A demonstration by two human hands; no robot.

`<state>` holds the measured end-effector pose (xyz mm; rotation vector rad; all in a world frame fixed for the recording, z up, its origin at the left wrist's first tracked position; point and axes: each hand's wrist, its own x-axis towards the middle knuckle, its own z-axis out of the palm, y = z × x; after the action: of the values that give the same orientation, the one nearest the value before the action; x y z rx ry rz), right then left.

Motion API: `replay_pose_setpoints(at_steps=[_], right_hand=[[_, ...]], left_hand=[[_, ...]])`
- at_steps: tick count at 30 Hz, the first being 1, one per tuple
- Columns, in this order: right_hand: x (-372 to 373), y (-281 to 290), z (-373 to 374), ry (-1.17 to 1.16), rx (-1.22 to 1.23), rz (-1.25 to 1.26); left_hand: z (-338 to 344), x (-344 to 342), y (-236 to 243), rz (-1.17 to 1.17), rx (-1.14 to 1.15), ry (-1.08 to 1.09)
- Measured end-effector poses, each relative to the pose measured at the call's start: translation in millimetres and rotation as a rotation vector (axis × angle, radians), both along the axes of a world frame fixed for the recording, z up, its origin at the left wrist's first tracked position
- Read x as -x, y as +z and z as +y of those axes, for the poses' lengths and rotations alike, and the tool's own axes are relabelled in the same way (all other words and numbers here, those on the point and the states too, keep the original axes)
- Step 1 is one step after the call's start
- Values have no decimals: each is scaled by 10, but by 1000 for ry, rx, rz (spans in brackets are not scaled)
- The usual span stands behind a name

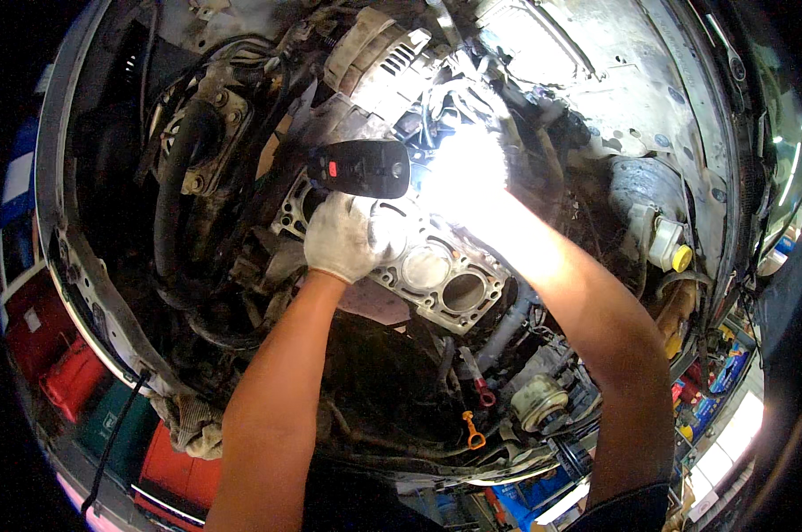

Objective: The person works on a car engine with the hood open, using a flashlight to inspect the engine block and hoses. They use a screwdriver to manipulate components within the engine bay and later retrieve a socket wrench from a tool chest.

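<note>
My left hand point(352, 235), in a pale glove, is closed around the lower part of a black work light point(361, 168) with a red button, held over the engine block point(481, 288). Round bores show in the block's top, one filled by a pale piston point(425, 266). My right hand point(472, 177) reaches to just right of the lamp and is washed out by glare, so its fingers and anything in them cannot be made out.
An alternator point(370, 58) sits above, thick hoses point(179, 168) at left, a yellow-capped reservoir point(667, 244) at right. An orange dipstick handle point(474, 434) is below. A rag point(192, 426) lies on the front rim; red toolboxes point(175, 465) stand beyond.
</note>
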<state>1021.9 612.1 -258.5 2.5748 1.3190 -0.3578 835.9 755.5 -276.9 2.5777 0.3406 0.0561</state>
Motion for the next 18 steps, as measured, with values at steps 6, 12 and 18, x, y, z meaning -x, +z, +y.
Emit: replay_pose_setpoints(at_steps=[6, 12, 18], right_hand=[[-193, 172, -206, -39, 35, 68], [-333, -151, -385, -67, 12, 90], [-506, -397, -466, -123, 103, 202]], left_hand=[[-10, -23, -35, -21, -10, -23], [-27, -32, 39, 69, -52, -21], [-21, -44, -16, -23, -101, -28]])
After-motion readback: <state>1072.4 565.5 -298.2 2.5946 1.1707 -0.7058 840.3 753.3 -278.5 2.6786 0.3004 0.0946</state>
